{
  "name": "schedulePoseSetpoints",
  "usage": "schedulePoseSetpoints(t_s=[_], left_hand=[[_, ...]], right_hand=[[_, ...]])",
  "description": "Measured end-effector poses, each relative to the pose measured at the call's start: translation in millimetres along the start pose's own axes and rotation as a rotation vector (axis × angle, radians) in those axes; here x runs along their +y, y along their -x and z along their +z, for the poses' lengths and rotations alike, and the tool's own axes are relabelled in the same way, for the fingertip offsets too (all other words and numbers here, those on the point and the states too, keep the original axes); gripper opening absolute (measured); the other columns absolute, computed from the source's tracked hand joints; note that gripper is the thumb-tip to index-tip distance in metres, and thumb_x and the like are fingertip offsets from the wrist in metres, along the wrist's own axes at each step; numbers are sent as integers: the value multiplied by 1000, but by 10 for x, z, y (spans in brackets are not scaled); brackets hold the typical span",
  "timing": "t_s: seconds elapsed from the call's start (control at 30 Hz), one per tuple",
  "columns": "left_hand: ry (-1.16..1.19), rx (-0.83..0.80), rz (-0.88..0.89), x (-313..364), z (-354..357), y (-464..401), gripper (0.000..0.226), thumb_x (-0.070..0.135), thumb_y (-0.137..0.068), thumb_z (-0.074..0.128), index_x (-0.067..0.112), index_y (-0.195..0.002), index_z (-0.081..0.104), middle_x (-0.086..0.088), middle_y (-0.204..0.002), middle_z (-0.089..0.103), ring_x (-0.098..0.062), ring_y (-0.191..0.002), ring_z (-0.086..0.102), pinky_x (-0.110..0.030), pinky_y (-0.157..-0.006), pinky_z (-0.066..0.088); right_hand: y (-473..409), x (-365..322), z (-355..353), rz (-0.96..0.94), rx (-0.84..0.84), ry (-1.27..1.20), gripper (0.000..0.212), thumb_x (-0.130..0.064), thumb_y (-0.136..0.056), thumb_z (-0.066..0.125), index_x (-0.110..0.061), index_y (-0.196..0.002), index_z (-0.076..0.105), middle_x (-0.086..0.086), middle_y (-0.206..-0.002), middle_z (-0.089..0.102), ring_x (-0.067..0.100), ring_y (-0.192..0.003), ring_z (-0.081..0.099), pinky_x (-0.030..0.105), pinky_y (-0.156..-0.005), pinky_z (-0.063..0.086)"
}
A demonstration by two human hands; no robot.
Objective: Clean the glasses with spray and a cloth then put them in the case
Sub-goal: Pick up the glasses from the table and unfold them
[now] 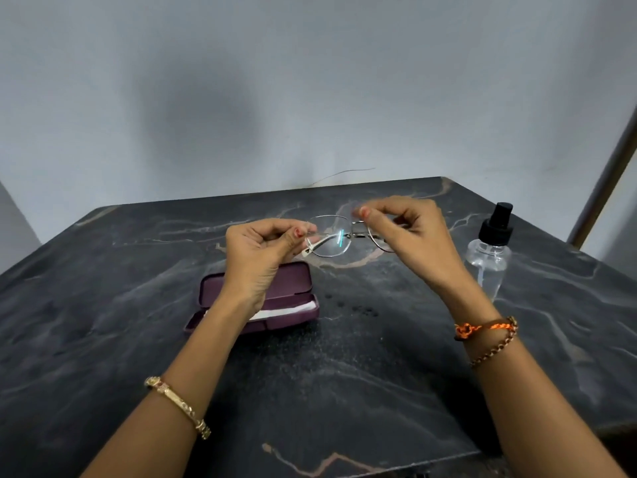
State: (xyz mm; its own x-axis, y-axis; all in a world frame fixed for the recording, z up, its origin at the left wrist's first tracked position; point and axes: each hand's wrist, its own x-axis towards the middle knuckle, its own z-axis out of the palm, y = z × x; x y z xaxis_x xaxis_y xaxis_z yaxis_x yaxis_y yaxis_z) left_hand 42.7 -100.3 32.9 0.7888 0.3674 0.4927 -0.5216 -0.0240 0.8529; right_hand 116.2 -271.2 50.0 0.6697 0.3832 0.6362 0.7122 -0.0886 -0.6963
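Thin metal-framed glasses (329, 236) hang in the air above the table, lenses facing me. My left hand (262, 250) pinches their left end, and my right hand (410, 229) pinches the right end near the hinge. Below my left wrist lies an open maroon case (293, 284) with a white cloth (286, 310) inside it, partly hidden by my forearm. A clear spray bottle (489, 253) with a black pump top stands upright to the right of my right hand, apart from it.
The dark marble table (138, 305) ends at a grey wall behind. Small wet spots (355, 307) mark the top just right of the case. A wooden frame (606, 174) leans at the far right edge.
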Motion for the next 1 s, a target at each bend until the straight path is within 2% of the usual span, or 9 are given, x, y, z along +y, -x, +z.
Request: schedulePoseSetpoints(t_s=[0.07, 0.13, 0.33, 0.43, 0.53, 0.7, 0.8, 0.9, 1.0], left_hand=[[56, 77, 8, 6, -44, -36, 6, 14, -63, 65, 14, -65, 71, 8, -63, 72, -5, -66, 68, -12, -56, 52], [102, 132, 0, 18, -99, -67, 7, 18, -62, 66, 17, -62, 72, 9, -63, 73, -5, -67, 68, -13, -56, 52], [180, 159, -33, 49, -115, -79, 8, 24, -60, 65, 19, -60, 72, 9, -64, 73, -4, -68, 68, -11, -55, 50], [226, 125, -20, 65, -99, -74, 11, 25, -58, 67, 17, -62, 72, 7, -66, 73, -7, -68, 69, -12, -54, 50], [269, 43, -3, 75, -87, -63, 15, 26, -55, 68, 15, -63, 71, 3, -68, 74, -14, -71, 70, -17, -63, 55], [206, 10, 65, 125, -109, -60, 12, 26, -59, 67, 16, -65, 70, 3, -68, 73, -15, -73, 70, -16, -60, 54], [155, 35, 134, 163, -147, -72, 9, 28, -61, 67, 20, -65, 69, 6, -66, 72, -13, -71, 69, -17, -61, 53], [102, 34, 185, 170, -139, -76, 6, 32, -61, 67, 26, -63, 67, 10, -64, 71, -7, -67, 68, -18, -61, 53], [50, 34, 223, 162, -157, -94, 5, 35, -61, 66, 30, -63, 67, 13, -64, 69, -2, -66, 65, -17, -60, 53]], right_hand=[[-22, 20, -54, 94, 55, -204, 21, -21, -90, 47, -31, -95, 65, -15, -96, 67, -4, -86, 60, 14, -75, 45], [-47, 41, -107, 200, 53, -374, 27, -17, -93, 40, -29, -95, 65, -15, -91, 70, 1, -80, 59, 22, -75, 45], [-42, 55, -87, 224, -24, -733, 22, -10, -89, 44, -17, -100, 63, -8, -84, 75, -1, -73, 63, 15, -64, 52], [-33, 65, -79, 250, -11, -855, 20, -18, -77, 53, -18, -92, 66, -8, -79, 74, 0, -70, 64, 16, -62, 54], [-19, 70, -85, 233, 4, -948, 12, -22, -67, 62, -23, -74, 71, -8, -72, 72, 0, -68, 64, 19, -62, 55], [-10, 58, -61, 107, 24, -969, 18, -35, -54, 77, -27, -69, 69, -11, -66, 66, 0, -66, 60, 17, -63, 52], [-9, 15, -22, 53, 65, -874, 4, -25, -69, 68, -29, -66, 69, -12, -62, 63, -2, -63, 56, 15, -63, 49], [-9, 11, -33, -28, 123, -762, 31, -8, -83, 53, -29, -69, 70, -15, -61, 63, -3, -63, 55, 12, -62, 45], [-15, -18, -82, -75, 192, -620, 29, -7, -81, 50, -28, -71, 67, -19, -67, 66, -6, -67, 56, 9, -67, 44]])
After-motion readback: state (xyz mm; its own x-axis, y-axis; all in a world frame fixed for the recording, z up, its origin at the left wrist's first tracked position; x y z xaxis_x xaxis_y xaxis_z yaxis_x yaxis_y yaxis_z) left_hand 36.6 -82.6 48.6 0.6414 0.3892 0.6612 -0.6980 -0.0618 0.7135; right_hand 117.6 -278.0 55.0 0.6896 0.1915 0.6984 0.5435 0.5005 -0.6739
